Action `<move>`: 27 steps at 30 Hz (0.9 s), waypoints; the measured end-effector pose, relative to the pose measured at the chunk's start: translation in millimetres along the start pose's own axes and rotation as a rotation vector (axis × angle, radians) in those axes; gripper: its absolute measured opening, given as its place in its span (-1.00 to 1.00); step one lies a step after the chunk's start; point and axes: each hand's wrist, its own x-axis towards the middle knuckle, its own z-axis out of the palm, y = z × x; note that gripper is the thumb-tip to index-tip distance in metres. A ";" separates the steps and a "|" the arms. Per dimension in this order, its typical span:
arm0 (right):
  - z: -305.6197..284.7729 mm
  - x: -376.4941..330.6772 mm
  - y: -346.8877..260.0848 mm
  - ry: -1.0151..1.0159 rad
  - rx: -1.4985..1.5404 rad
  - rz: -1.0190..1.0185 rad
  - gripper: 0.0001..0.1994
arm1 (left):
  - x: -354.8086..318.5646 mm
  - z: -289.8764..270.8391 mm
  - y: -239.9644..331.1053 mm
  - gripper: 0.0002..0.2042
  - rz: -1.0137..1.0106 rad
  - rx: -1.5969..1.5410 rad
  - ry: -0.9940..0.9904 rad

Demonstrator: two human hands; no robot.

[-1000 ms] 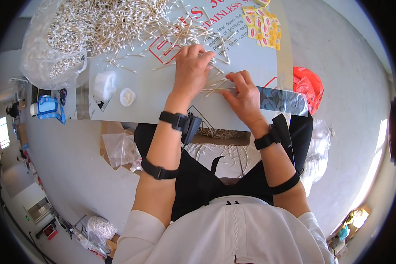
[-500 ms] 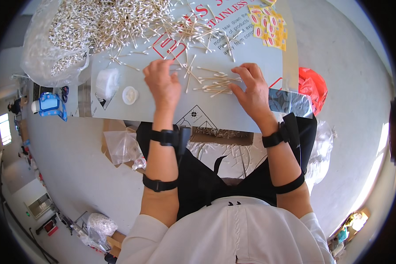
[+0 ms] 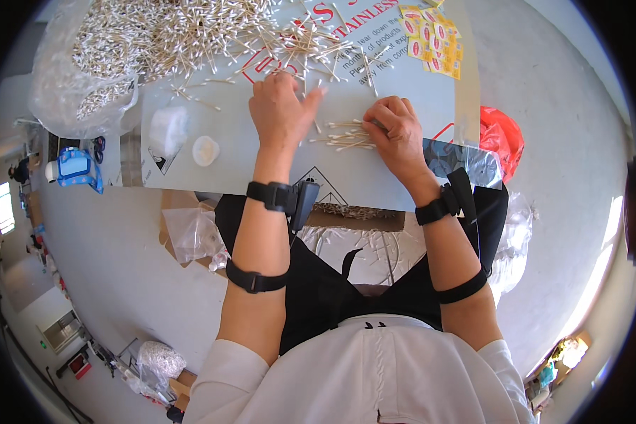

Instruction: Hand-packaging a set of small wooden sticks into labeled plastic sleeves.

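Note:
On the grey-covered table, a small bunch of cotton swabs [image 3: 348, 136] lies roughly side by side. My right hand [image 3: 397, 138] is closed at the bunch's right end, thumb and fingers curled together over the swab tips. My left hand [image 3: 281, 113] is over the loose swabs to the left, its thumb stretched away from the fingers; the fingertips partly cover the swabs beneath. Beyond both hands a big heap of cotton swabs [image 3: 184, 42] spreads out of a clear plastic bag [image 3: 46, 99].
A translucent tub [image 3: 168, 131] and a round white lid [image 3: 205, 150] stand left of my left hand. Yellow printed labels [image 3: 437, 42] lie at the far right. A red plastic bag [image 3: 500, 141] is off the table's right side. Below the front edge sits a cardboard box [image 3: 357, 218] holding swabs.
My left hand has moved right and farther out, its thumb spreading. My right hand has shifted slightly left, closing its fingers on the bunch's right end. Crossed swabs between the hands are now mostly covered or moved.

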 end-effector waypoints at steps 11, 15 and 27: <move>-7.2 -6.4 -12.4 -0.045 0.116 0.031 -0.75 | 7.7 4.8 -9.6 -0.88 0.229 -0.255 -0.004; -16.2 -18.1 -11.3 -0.063 0.065 0.044 -0.67 | -0.1 0.3 -6.1 -0.92 0.282 -0.266 0.113; -21.0 -28.7 -3.3 -0.031 0.024 0.044 -0.76 | 3.0 9.4 16.3 -0.90 0.303 -0.250 -0.006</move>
